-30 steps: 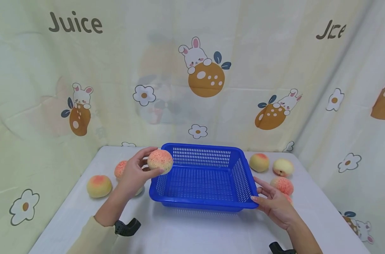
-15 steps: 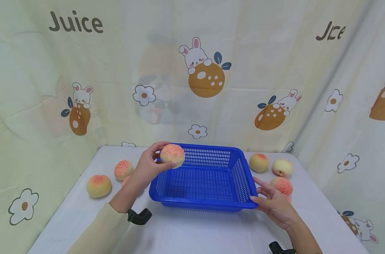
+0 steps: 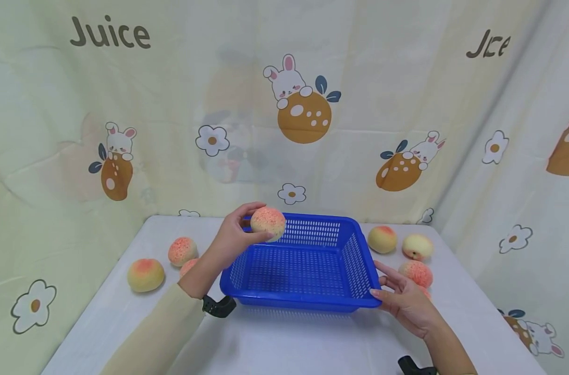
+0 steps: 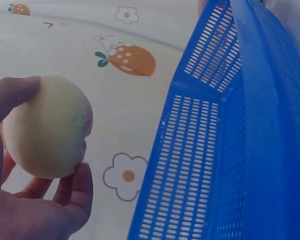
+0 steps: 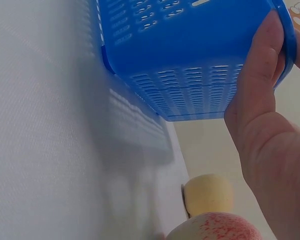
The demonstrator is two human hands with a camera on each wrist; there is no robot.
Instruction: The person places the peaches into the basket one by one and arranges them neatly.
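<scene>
My left hand grips a peach with speckled pink on its upper side, thumb in front and fingers behind. It holds the peach above the left back part of a blue plastic basket. From the left wrist, the peach's pale underside shows, apart from the basket wall. On the basket's right side, my right hand pinches the rim, its thumb near the front corner. The right wrist view has the same hand against the basket's outer wall. Inside the basket, only bare mesh floor shows.
Left of the basket lie a yellow-red peach, a speckled one and another partly behind my left forearm. Several peaches lie to the right, one partly hidden by my right hand. A printed curtain hangs behind the white table.
My left hand has carried the peach rightward and slightly up, from the basket's left edge to over its interior. My right hand and the basket stay in place.
</scene>
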